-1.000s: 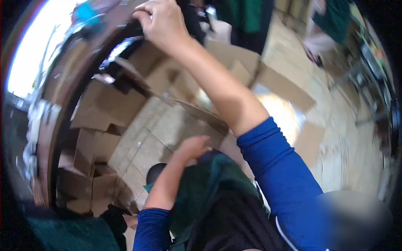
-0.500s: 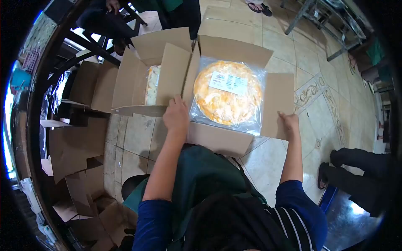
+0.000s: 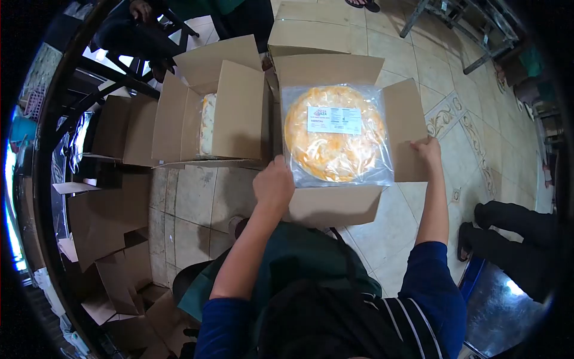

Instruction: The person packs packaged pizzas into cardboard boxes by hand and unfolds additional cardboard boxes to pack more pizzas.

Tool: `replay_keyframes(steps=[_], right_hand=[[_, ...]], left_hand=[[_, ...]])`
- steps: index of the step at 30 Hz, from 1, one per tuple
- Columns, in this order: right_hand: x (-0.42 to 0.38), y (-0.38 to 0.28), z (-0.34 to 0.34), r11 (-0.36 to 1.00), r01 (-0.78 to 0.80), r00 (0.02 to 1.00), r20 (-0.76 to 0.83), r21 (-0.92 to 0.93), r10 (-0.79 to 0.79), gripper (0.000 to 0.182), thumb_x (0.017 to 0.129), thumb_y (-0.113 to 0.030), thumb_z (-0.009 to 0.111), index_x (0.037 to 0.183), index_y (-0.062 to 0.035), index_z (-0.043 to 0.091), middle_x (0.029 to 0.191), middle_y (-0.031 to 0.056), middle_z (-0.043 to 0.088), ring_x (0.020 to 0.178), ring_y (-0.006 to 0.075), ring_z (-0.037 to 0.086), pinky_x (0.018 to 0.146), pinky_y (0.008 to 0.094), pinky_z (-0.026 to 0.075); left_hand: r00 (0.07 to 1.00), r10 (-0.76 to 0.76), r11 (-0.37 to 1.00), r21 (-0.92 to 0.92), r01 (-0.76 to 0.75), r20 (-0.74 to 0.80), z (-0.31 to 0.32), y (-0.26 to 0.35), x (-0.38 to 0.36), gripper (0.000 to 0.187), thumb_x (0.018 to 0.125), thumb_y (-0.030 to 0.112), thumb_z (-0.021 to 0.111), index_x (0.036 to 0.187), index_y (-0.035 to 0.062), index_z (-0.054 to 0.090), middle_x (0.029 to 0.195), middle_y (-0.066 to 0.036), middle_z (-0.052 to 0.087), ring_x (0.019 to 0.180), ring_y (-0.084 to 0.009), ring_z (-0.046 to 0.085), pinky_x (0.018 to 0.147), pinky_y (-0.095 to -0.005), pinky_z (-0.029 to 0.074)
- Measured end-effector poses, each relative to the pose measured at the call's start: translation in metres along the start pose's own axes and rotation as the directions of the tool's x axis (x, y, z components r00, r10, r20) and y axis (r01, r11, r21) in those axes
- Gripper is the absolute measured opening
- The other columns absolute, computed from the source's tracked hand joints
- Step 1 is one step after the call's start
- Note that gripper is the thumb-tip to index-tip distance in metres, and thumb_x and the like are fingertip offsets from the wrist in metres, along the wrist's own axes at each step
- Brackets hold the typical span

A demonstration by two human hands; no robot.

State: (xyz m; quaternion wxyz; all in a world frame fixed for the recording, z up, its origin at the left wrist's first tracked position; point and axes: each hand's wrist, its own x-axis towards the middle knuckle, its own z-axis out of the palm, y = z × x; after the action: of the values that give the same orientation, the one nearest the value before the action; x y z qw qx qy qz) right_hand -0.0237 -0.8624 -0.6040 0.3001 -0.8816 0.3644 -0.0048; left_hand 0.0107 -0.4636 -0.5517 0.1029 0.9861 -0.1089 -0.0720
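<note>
An open cardboard box stands in front of me with its flaps folded outward. On top of it lies a round, pizza-like flat item in clear plastic with a white label. My left hand is closed on the box's left side, near the lower left corner of the plastic. The right flap is pinched at its outer edge by my right hand. To the left stands a second open box, with a pale wrapped item partly visible inside.
More cardboard boxes are stacked at the left beside a dark frame. Another box is behind the front one. People's legs show at the top and at the right. A metal-legged table stands at the upper right.
The box and wrapped round item have shifted slightly right and separated from the left box. Both my hands have moved right with it, and its right flap is angled differently.
</note>
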Motion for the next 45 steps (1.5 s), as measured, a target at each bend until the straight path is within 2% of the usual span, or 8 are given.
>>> replay_keyframes(steps=[4,8,17,27,31,33,36,45], right_hand=[[-0.018,-0.037,-0.006,0.956,-0.085,0.995,-0.066,-0.282,0.069,0.051,0.068,-0.025,0.067,0.109,0.0004,0.052,0.103,0.02,0.058,0.093,0.0306,0.057,0.082,0.0395,0.043],[-0.031,-0.048,0.051,0.629,0.506,0.704,-0.138,-0.59,-0.696,0.064,0.075,-0.038,0.059,0.128,-0.0111,0.036,0.138,0.0194,0.022,0.124,0.0397,0.024,0.1,0.0469,0.022],[-0.031,-0.066,0.122,0.829,0.456,0.882,0.038,-0.325,-0.47,0.066,0.075,-0.063,0.044,0.132,-0.033,0.029,0.142,0.0148,0.011,0.124,0.0467,0.016,0.099,0.0554,0.017],[-0.025,-0.065,0.116,0.826,0.462,0.885,0.112,-0.323,-0.451,0.068,0.076,-0.063,0.043,0.133,-0.0293,0.027,0.141,0.0166,0.013,0.125,0.0458,0.013,0.098,0.0586,0.014],[-0.008,-0.036,0.053,0.893,0.323,0.873,-0.265,-0.314,-0.409,0.065,0.08,-0.052,0.047,0.134,-0.021,0.027,0.141,0.0173,0.015,0.127,0.0403,0.015,0.096,0.0618,0.013],[-0.009,-0.024,0.012,0.869,-0.146,0.844,-0.518,-0.472,-0.139,0.067,0.078,-0.044,0.052,0.134,-0.0199,0.025,0.133,0.0186,0.032,0.121,0.0369,0.033,0.095,0.0542,0.025],[0.009,0.009,-0.022,0.939,-0.265,0.949,-0.233,-0.219,0.214,0.056,0.075,-0.038,0.056,0.125,-0.0156,0.043,0.108,0.0192,0.056,0.1,0.0341,0.054,0.085,0.0416,0.041],[-0.052,-0.058,-0.004,0.965,0.134,0.983,0.094,0.224,-0.158,0.03,0.081,-0.024,0.057,0.096,0.0022,0.061,0.079,0.0132,0.064,0.078,0.0179,0.061,0.069,0.0282,0.046]], left_hand=[[0.999,-0.049,0.964,-0.261,0.05,0.01,0.001,-0.023,-0.024,0.016,0.077,0.02,0.053,0.081,0.0042,0.05,0.072,-0.016,0.06,0.064,-0.0345,0.059,0.059,-0.0438,0.047],[0.998,-0.061,0.948,-0.313,0.058,0.001,0.009,-0.011,-0.035,0.015,0.077,0.018,0.053,0.077,0.004,0.05,0.068,-0.017,0.059,0.063,-0.035,0.058,0.058,-0.0449,0.045],[0.999,0.0,0.915,-0.402,0.02,0.049,0.004,0.004,-0.026,0.02,0.083,0.024,0.05,0.079,0.0046,0.052,0.071,-0.014,0.058,0.066,-0.034,0.057,0.058,-0.0424,0.045],[0.925,0.319,0.748,-0.544,-0.38,-0.207,0.079,-0.012,0.03,0.051,0.091,0.028,0.032,0.135,0.0064,0.019,0.138,-0.023,0.016,0.127,-0.039,0.018,0.102,-0.0429,0.019],[0.897,0.4,0.804,-0.398,-0.442,-0.188,0.085,-0.002,0.041,0.056,0.089,0.034,0.036,0.136,0.0083,0.02,0.139,-0.024,0.01,0.127,-0.043,0.013,0.1,-0.0511,0.017],[0.896,0.406,0.821,-0.36,-0.443,-0.178,0.087,0.0,0.043,0.058,0.088,0.036,0.038,0.136,0.0088,0.021,0.14,-0.023,0.009,0.128,-0.0413,0.012,0.099,-0.0518,0.017],[0.882,0.42,0.812,-0.346,-0.47,-0.212,0.091,-0.002,0.048,0.058,0.087,0.034,0.038,0.136,0.0084,0.02,0.141,-0.022,0.009,0.128,-0.0399,0.011,0.1,-0.0518,0.016],[0.867,0.432,0.714,-0.493,-0.498,-0.251,0.086,-0.007,0.058,0.055,0.087,0.024,0.035,0.136,0.0059,0.017,0.142,-0.019,0.007,0.13,-0.0378,0.01,0.102,-0.0487,0.015]])
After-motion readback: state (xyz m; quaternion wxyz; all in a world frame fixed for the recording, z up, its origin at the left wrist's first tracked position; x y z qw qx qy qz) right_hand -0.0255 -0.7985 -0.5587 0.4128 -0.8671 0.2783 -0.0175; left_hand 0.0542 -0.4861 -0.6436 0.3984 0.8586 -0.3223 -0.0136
